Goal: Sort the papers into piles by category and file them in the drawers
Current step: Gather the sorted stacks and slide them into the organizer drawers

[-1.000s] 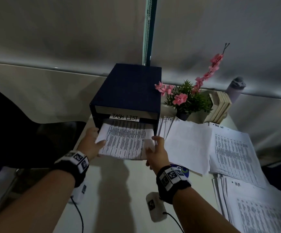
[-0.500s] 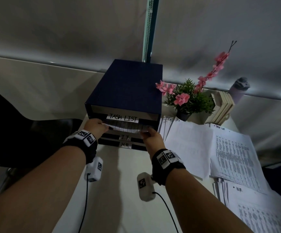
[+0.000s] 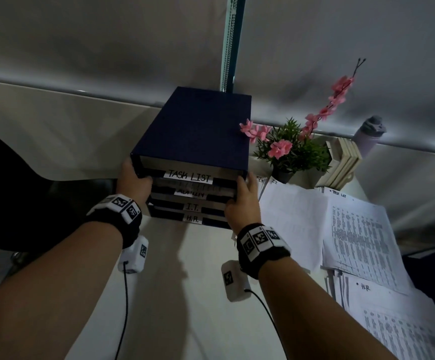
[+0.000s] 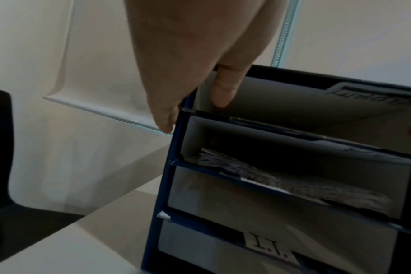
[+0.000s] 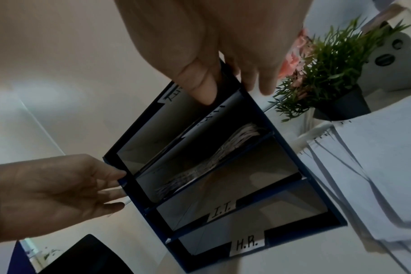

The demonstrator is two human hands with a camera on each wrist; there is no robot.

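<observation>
A dark blue drawer box (image 3: 195, 136) stands at the back of the white table (image 3: 185, 281), with slots labelled TASK LIST, ADMIN, I.T. and H.R. A stack of printed papers (image 4: 282, 182) (image 5: 211, 163) lies inside the slot under the TASK LIST label. My left hand (image 3: 133, 183) (image 4: 188, 55) straddles the box's front left corner, thumb on the front, straight fingers along the side. At the front right corner my right hand (image 3: 242, 201) (image 5: 223, 46) lies the same way. Neither hand holds paper.
Right of the box lie paper piles: a blank-topped one (image 3: 294, 219), one headed TASK LIST (image 3: 359, 229), one headed HR (image 3: 393, 320). Behind them stand a potted plant with pink flowers (image 3: 292, 149), leaning books (image 3: 344, 162) and a bottle (image 3: 370, 133). A dark chair (image 3: 16, 190) sits left.
The stack that both hands held at the slot mouth has gone fully inside the box. Both hands have left it and moved to the box's front corners.
</observation>
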